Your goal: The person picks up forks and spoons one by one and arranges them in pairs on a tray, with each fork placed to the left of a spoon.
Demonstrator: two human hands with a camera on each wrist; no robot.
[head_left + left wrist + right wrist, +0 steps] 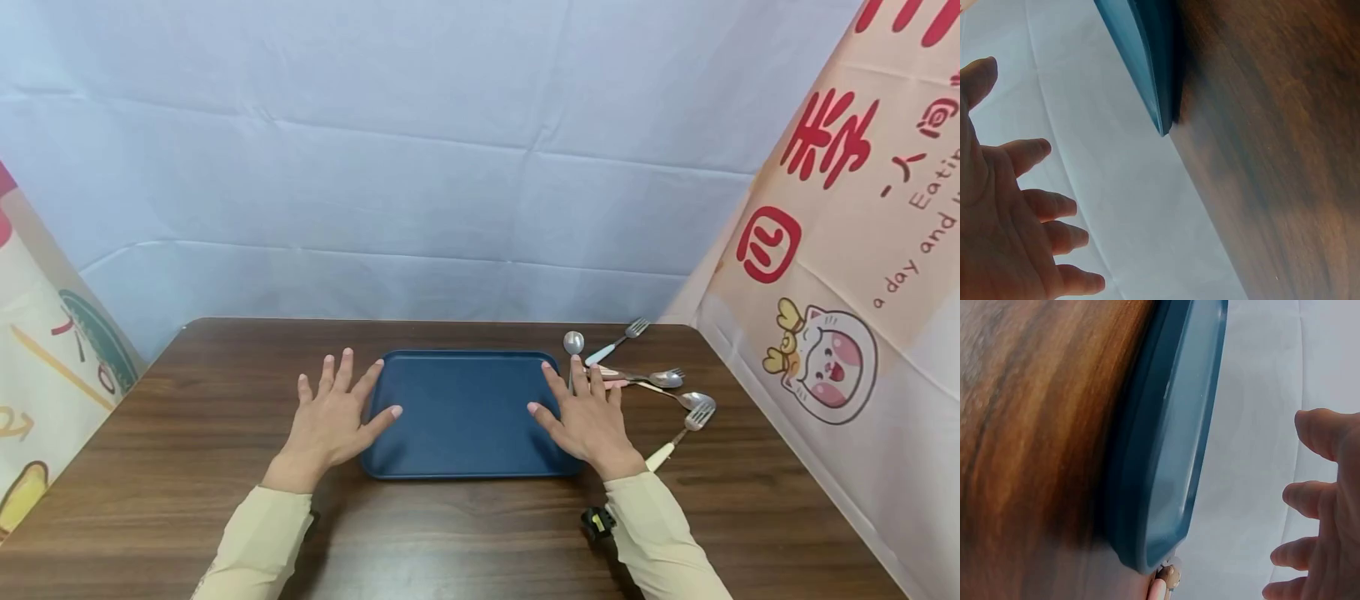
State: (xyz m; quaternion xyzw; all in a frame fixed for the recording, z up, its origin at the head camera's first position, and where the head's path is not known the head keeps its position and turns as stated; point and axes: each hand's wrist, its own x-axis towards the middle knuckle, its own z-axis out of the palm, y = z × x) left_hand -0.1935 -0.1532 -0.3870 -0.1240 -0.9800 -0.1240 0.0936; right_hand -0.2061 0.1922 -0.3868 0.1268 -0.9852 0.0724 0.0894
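Note:
A blue rectangular tray (468, 417) lies flat on the wooden table. At its left side my left hand (333, 417) hovers with fingers spread, palm down and holding nothing. My right hand (592, 417) is held over the tray's right edge, fingers also spread and nothing in them. In both wrist views the palms stand apart from the tray (1147, 69), with a gap between the fingers and its rim (1160, 456). Just beyond the right hand lie a spoon (573, 342) and a fork with a pale blue handle (603, 354).
More cutlery lies right of the tray: a spoon (667, 379) overlapping a fork, another spoon (696, 401), and a fork with a cream handle (660, 457) near the right wrist. A white cloth (375, 167) hangs behind the table (450, 542); a printed cloth (847, 250) hangs at the right.

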